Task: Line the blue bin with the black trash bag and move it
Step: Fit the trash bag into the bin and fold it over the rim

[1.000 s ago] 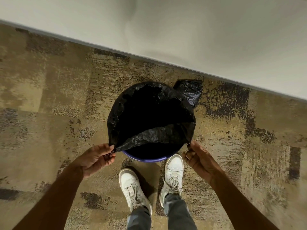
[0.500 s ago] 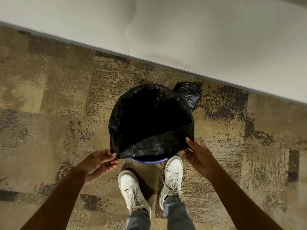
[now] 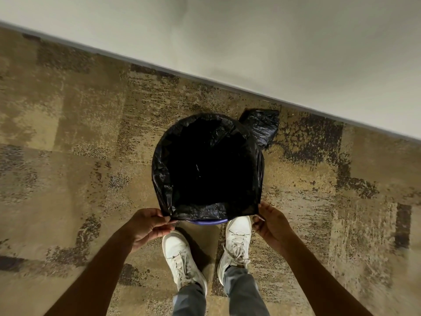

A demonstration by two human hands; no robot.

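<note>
A round blue bin stands on the carpet just ahead of my feet; only a thin strip of its near rim shows. The black trash bag is open inside it and folded over nearly the whole rim, with a loose corner sticking out at the far right. My left hand pinches the bag's near edge at the lower left of the bin. On the lower right, my right hand grips that same edge. The bag's near edge is stretched straight between both hands, over the near rim.
A white wall with a grey baseboard runs diagonally close behind the bin. Patterned brown carpet spreads out to the left and right. My white shoes stand right against the bin's near side.
Both hands pulled the bag's near edge toward me and down over the near rim. Much less of the blue rim shows now than a second ago.
</note>
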